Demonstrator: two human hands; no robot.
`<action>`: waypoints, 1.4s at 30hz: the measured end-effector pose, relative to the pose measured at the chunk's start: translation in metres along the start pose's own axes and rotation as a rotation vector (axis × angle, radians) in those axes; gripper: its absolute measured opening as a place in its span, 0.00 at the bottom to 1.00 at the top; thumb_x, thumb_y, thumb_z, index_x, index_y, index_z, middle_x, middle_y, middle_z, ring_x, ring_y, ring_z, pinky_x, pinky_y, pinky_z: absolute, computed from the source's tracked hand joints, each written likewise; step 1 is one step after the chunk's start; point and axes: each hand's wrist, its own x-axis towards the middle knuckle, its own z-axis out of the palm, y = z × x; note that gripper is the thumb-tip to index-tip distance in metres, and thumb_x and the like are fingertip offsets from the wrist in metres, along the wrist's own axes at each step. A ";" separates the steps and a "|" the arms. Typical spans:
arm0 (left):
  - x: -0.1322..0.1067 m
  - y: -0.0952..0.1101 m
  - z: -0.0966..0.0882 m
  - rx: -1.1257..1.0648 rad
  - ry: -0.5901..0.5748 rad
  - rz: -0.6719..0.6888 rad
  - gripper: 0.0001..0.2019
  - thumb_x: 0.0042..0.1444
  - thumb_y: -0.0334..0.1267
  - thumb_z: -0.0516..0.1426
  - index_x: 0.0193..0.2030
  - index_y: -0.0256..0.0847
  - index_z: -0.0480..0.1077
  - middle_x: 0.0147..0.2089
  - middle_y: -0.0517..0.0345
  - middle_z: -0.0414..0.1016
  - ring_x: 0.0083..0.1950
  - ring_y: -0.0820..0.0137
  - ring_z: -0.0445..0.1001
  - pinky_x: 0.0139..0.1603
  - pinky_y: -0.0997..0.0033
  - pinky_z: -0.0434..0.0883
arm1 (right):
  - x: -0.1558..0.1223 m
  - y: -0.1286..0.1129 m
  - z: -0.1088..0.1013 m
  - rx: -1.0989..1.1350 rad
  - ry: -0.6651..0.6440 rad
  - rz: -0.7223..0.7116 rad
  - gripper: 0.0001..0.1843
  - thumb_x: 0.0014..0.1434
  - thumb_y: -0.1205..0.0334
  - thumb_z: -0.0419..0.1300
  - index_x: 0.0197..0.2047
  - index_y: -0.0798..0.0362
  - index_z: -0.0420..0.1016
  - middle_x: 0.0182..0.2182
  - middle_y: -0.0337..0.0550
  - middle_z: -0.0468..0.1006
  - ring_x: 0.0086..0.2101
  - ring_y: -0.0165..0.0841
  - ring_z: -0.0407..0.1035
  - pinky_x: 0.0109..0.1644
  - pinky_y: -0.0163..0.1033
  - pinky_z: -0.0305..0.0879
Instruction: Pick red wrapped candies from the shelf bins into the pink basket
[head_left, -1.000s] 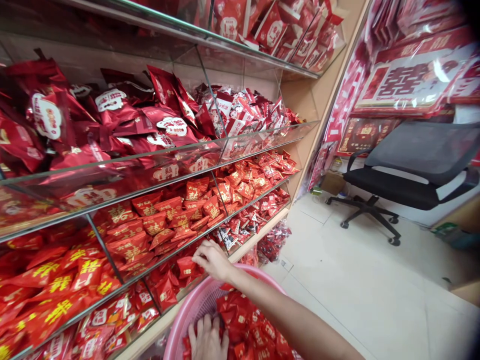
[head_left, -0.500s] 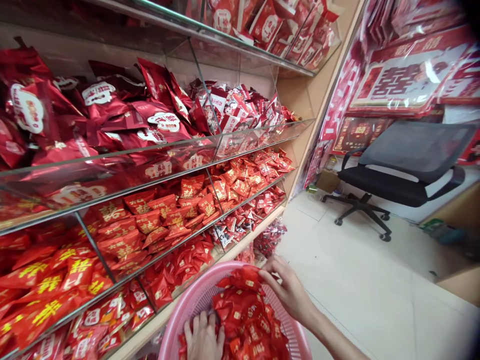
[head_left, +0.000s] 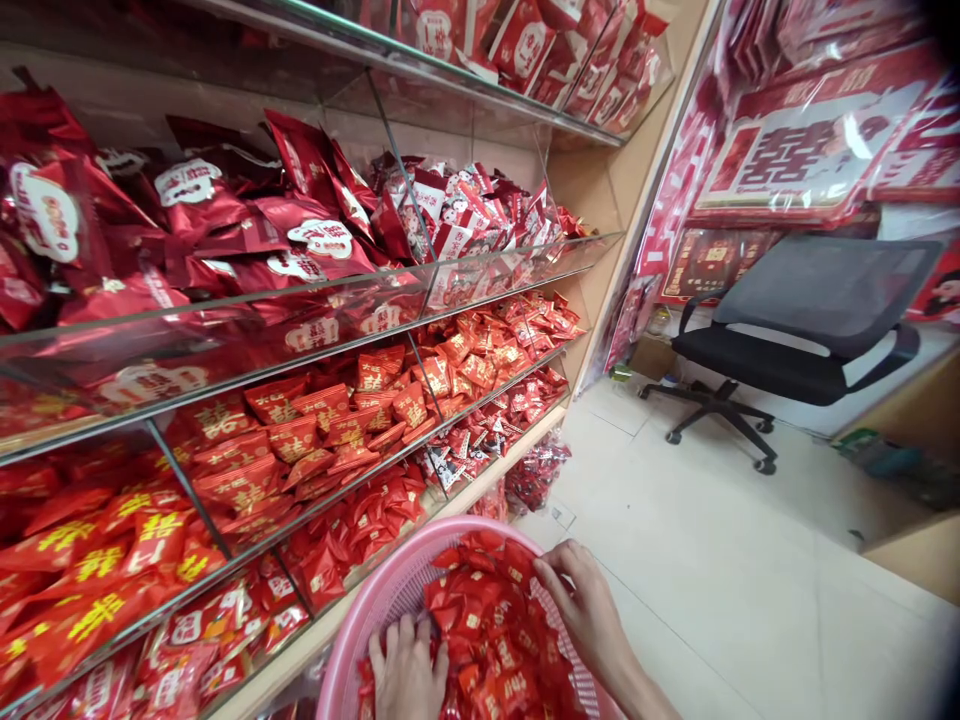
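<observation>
A pink plastic basket (head_left: 352,610) at the bottom centre holds a heap of small red candy packets (head_left: 487,620) with gold print. Inside its left side, my left hand (head_left: 409,668) rests palm down with fingers spread, the tips reaching down among the packets. At the right side, my right hand (head_left: 589,610) reaches over the rim with bent fingers, its tips pressed at the edge of the heap. What those tips pinch is too small to make out.
Left of the basket, a shelf with glass dividers (head_left: 187,485) holds red packets in several compartments. Large dark-red bags (head_left: 262,225) fill the tier above. Bagged sweets (head_left: 536,470) sit on the tiled floor (head_left: 720,560) by the shelf. A black office chair (head_left: 780,350) stands at right.
My right hand has shifted slightly right and down along the basket's edge, and the packets near it lie lower. My left hand stays in the basket. The view has moved a little.
</observation>
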 end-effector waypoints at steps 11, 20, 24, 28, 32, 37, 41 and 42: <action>0.000 -0.001 0.002 -0.011 0.035 0.020 0.22 0.58 0.43 0.41 0.52 0.41 0.68 0.50 0.49 0.70 0.53 0.61 0.62 0.61 0.52 0.42 | -0.015 0.001 0.001 0.021 -0.021 0.121 0.17 0.62 0.51 0.49 0.27 0.52 0.65 0.26 0.41 0.68 0.28 0.32 0.63 0.33 0.37 0.60; 0.000 -0.001 0.001 -0.018 0.034 0.014 0.22 0.57 0.42 0.42 0.52 0.42 0.69 0.51 0.49 0.69 0.54 0.61 0.62 0.61 0.52 0.43 | -0.016 0.014 0.008 -0.074 -0.004 0.168 0.17 0.62 0.51 0.48 0.27 0.51 0.64 0.26 0.41 0.68 0.28 0.33 0.64 0.32 0.37 0.59; 0.000 -0.002 0.003 -0.013 0.038 0.014 0.22 0.57 0.43 0.42 0.52 0.42 0.68 0.51 0.49 0.69 0.54 0.61 0.62 0.61 0.52 0.43 | -0.019 0.019 0.012 -0.085 -0.001 0.176 0.17 0.62 0.52 0.47 0.27 0.51 0.64 0.26 0.41 0.68 0.27 0.32 0.64 0.32 0.36 0.59; 0.000 -0.001 0.003 -0.002 0.015 0.000 0.22 0.57 0.42 0.41 0.53 0.42 0.68 0.51 0.50 0.69 0.54 0.61 0.62 0.61 0.52 0.43 | -0.022 0.023 0.018 -0.095 0.007 0.160 0.16 0.63 0.53 0.47 0.28 0.51 0.65 0.28 0.41 0.68 0.28 0.32 0.64 0.33 0.36 0.60; 0.000 0.000 0.001 0.011 0.007 -0.004 0.23 0.57 0.42 0.41 0.53 0.42 0.68 0.51 0.49 0.69 0.54 0.61 0.62 0.61 0.52 0.43 | -0.022 0.025 0.022 -0.166 0.024 0.126 0.15 0.62 0.55 0.47 0.29 0.51 0.67 0.28 0.42 0.68 0.30 0.34 0.64 0.34 0.37 0.60; 0.000 0.001 0.000 0.016 0.012 -0.003 0.22 0.57 0.42 0.41 0.52 0.41 0.69 0.51 0.49 0.69 0.54 0.61 0.62 0.62 0.53 0.43 | -0.019 0.027 0.025 -0.202 0.029 0.104 0.13 0.61 0.56 0.49 0.30 0.50 0.70 0.28 0.42 0.69 0.30 0.35 0.64 0.34 0.38 0.59; 0.000 0.000 0.000 0.018 0.019 -0.003 0.22 0.58 0.43 0.41 0.52 0.42 0.69 0.52 0.49 0.69 0.54 0.61 0.62 0.62 0.53 0.43 | -0.017 0.025 0.023 -0.143 0.040 0.109 0.14 0.62 0.55 0.49 0.30 0.51 0.70 0.28 0.42 0.68 0.30 0.34 0.64 0.35 0.38 0.60; 0.000 0.000 0.000 0.018 0.019 -0.003 0.22 0.58 0.43 0.41 0.52 0.42 0.69 0.52 0.49 0.69 0.54 0.61 0.62 0.62 0.53 0.43 | -0.016 0.024 0.022 -0.124 0.042 0.102 0.14 0.62 0.55 0.49 0.30 0.51 0.69 0.28 0.42 0.68 0.30 0.34 0.64 0.35 0.38 0.60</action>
